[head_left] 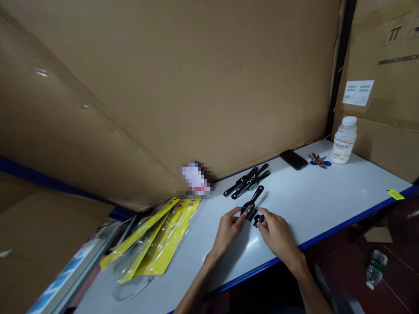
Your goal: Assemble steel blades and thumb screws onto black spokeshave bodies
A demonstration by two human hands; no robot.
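Observation:
My left hand [229,225] has its thumb and fingers closed on a black spokeshave [255,195]. Its near end is hidden by my fingers, while the far handle points up and away across the table. Between the thumb and forefinger of my right hand [276,229] is a small black metal part [258,220], perhaps the clamp piece of such a tool. It is held just right of the spokeshave, with a narrow gap between them. Behind my hands several more black spokeshaves [242,182] lie in a loose pile by the cardboard wall.
Yellow cards in clear blister packs [173,237] fan out at the left of the white table [327,196]. A phone [294,159], keys [318,159] and a white-capped jar [344,140] stand or lie along the back right. A plastic bottle [376,268] is on the floor.

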